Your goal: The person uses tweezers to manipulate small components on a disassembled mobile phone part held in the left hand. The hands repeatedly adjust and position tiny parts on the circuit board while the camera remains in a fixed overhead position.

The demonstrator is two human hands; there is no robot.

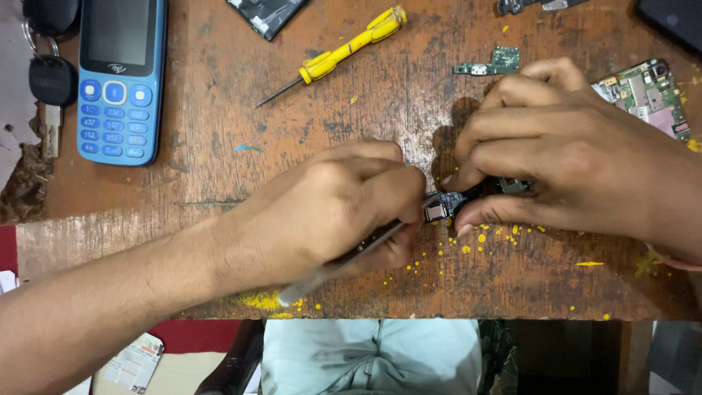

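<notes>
Worn wooden bench (219, 183); left hand (344, 205) closed around thin metal tool (322, 274), right hand (570, 168) pinching small black phone part (446, 206) at centre. Circuit boards (647, 95) already out, yellow screwdriver (336, 55) idle; prying apparently unfinished.

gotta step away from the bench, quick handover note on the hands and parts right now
Left hand: grips a thin metal tool, tip at the small black part.
Right hand: pinches that part down on the wooden table.
Nearby: yellow screwdriver, small green board, larger circuit board, blue keypad phone.
Done: boards lie loose, out of any case.
Left: the black part is not yet set down.
</notes>
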